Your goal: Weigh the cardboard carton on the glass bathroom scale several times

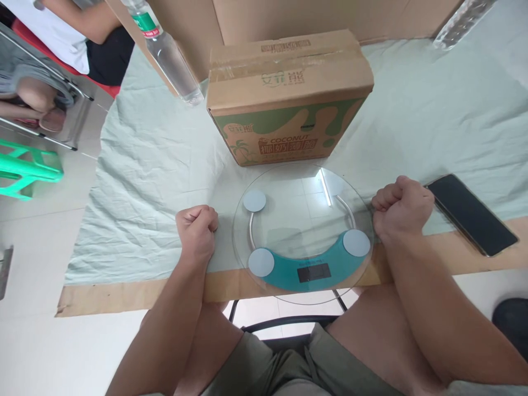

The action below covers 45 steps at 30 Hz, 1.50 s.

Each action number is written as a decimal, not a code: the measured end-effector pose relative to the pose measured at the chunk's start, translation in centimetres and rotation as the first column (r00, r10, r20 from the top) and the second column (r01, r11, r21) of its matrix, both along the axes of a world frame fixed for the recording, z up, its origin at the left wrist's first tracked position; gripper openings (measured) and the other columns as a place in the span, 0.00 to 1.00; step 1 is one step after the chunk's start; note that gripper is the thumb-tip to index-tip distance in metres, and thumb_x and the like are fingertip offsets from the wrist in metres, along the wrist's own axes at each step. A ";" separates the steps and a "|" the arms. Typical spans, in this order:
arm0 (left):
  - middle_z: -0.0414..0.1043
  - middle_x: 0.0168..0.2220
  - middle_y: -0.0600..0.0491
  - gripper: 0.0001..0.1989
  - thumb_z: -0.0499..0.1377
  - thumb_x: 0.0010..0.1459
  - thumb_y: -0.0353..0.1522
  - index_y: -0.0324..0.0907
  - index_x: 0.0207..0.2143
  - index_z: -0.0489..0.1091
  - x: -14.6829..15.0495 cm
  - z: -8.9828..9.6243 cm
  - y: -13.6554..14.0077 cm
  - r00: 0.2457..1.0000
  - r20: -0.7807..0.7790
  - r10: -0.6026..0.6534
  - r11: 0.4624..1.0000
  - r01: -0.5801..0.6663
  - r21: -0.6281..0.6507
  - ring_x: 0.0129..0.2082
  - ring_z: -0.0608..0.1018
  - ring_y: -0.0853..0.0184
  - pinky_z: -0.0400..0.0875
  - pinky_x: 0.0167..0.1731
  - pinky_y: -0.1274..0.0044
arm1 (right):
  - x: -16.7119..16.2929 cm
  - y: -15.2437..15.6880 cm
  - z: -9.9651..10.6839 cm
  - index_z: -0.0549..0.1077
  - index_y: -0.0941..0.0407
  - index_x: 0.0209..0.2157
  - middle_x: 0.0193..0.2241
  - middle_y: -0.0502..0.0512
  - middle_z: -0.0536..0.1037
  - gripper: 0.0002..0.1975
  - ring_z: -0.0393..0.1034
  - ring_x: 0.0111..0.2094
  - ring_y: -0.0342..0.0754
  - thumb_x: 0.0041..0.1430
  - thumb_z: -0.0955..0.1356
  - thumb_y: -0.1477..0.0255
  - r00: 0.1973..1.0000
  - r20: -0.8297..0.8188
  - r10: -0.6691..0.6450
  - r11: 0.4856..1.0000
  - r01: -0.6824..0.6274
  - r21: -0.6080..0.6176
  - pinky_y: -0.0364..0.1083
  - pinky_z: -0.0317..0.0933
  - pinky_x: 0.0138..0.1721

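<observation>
A round glass bathroom scale (303, 234) with a teal band and a dark display lies at the table's front edge, partly overhanging it. To its left, my left hand (198, 228) rests on the cloth, closed in a fist. My right hand (402, 206) is also a fist, close against the scale's right rim. Neither fist shows anything in it. Just beyond the scale stands a taped cardboard box (284, 129) with green print and the word COCONUT. A dark smartphone (472, 214) lies to the right of my right hand.
A pale green cloth (144, 181) covers the table, with a cardboard strip (124, 294) along its front edge. A clear bottle (171, 63) stands back left; a clear plastic item (460, 27) is back right. A green stool (31, 168) and other people (61, 49) are at the left.
</observation>
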<state>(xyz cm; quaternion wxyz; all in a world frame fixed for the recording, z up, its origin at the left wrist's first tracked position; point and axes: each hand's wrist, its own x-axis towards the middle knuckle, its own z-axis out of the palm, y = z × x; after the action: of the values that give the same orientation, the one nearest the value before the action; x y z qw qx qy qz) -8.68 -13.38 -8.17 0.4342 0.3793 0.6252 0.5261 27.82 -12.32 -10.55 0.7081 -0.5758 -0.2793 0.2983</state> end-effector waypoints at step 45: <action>0.59 0.87 0.65 0.39 0.69 0.66 0.67 0.76 0.76 0.74 4.0 8.9 -7.4 0.865 -0.011 -0.501 0.774 0.453 0.443 0.94 0.52 0.42 0.54 0.96 0.44 | -0.6 -6.2 6.7 0.61 0.27 0.81 0.66 0.46 0.83 0.52 0.80 0.72 0.50 0.60 0.80 0.53 0.798 0.328 0.506 0.798 -0.577 0.172 0.53 0.78 0.77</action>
<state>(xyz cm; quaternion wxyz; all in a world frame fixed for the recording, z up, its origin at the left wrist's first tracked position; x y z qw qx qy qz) -4.72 -20.75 0.70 0.4916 0.5827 0.3520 0.5430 27.20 -18.55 -3.89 0.6179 -0.4059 -0.5626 0.3700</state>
